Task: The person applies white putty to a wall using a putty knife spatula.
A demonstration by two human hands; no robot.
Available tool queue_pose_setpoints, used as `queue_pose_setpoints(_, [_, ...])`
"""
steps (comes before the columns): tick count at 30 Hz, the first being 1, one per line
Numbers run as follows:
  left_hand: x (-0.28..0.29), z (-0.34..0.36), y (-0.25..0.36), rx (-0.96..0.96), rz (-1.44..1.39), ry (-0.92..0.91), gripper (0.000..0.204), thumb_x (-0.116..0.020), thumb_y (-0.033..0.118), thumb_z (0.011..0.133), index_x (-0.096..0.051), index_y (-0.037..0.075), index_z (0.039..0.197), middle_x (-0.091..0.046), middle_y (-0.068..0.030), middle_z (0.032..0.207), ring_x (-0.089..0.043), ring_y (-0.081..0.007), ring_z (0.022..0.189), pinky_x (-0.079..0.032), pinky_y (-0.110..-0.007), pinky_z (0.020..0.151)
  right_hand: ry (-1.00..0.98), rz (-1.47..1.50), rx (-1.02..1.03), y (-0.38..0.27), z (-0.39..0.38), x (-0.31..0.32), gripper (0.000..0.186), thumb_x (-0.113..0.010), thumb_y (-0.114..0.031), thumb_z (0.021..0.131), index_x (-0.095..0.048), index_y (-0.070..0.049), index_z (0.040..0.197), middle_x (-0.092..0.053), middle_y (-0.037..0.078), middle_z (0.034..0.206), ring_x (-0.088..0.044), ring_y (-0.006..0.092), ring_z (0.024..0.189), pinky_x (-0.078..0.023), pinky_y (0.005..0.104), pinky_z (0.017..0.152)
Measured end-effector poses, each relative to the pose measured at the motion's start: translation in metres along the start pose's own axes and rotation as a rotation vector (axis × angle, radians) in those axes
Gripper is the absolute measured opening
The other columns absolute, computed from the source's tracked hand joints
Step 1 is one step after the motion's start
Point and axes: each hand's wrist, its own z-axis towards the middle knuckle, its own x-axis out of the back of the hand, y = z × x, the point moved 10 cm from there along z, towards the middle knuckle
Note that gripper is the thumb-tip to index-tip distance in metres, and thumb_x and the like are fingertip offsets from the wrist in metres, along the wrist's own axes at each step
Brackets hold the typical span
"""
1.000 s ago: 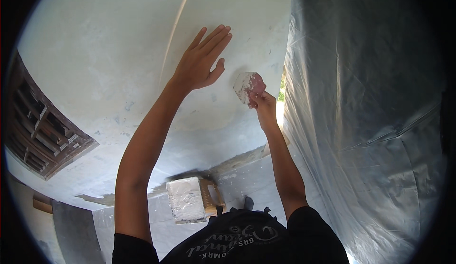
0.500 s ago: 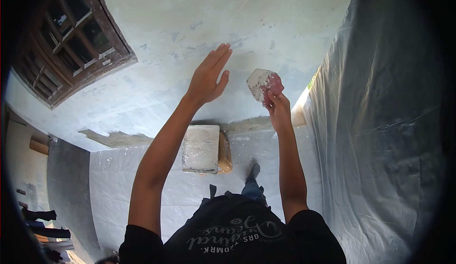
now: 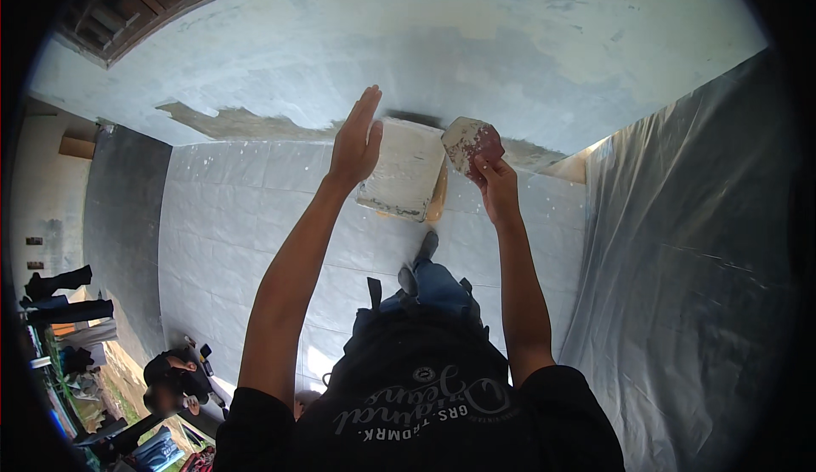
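My left hand is held out flat, fingers straight and close together, with nothing in it. It is in front of the left edge of a putty-smeared pale square board, which sits on a yellowish-brown support near the foot of the wall. Between the thumb and fingers of my right hand is a flat, angular reddish putty spreader, its left part crusted with whitish putty. The spreader overlaps the board's right edge in the picture; whether they touch I cannot tell.
The pale, patchy wall runs along the far side, with a brown-framed window at upper left. Grey sheeting covers the floor. A plastic curtain hangs at right. Another person is at lower left, beside hanging clothes.
The view has tilted down and shows more floor, so wall and window shift upward. The board now appears between my hands. My right hand still grips the spreader; my left stays flat.
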Motion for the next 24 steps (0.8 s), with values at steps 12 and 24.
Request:
queue_pose_setpoints(12, [-0.035, -0.056, -0.123, 0.266, -0.033, -0.055, 0.048, -0.039, 0.013, 0.101, -0.042, -0.002, 0.146, -0.043, -0.0234, 0.151, -0.039, -0.0381, 0.142, -0.032, -0.043, 0.117, 0.061, -0.237, -0.098, 0.123, 0.078, 0.007, 0.019, -0.063, -0.009, 0.097, -0.065, 0.003, 0.112, -0.07, 0.01, 0.105, -0.069, 0.0154, 0.092, -0.058, 0.0301, 0.084])
queue_pose_setpoints(24, [-0.102, -0.119, -0.263, 0.441, -0.107, -0.183, 0.05, -0.035, 0.02, 0.103, -0.042, -0.005, 0.145, -0.044, -0.0266, 0.149, -0.04, -0.0415, 0.14, -0.032, -0.044, 0.116, 0.175, -0.66, -0.15, 0.296, 0.137, 0.022, 0.018, -0.071, -0.012, 0.089, -0.064, 0.005, 0.091, -0.069, 0.011, 0.079, -0.065, 0.0165, 0.07, -0.05, 0.0306, 0.065])
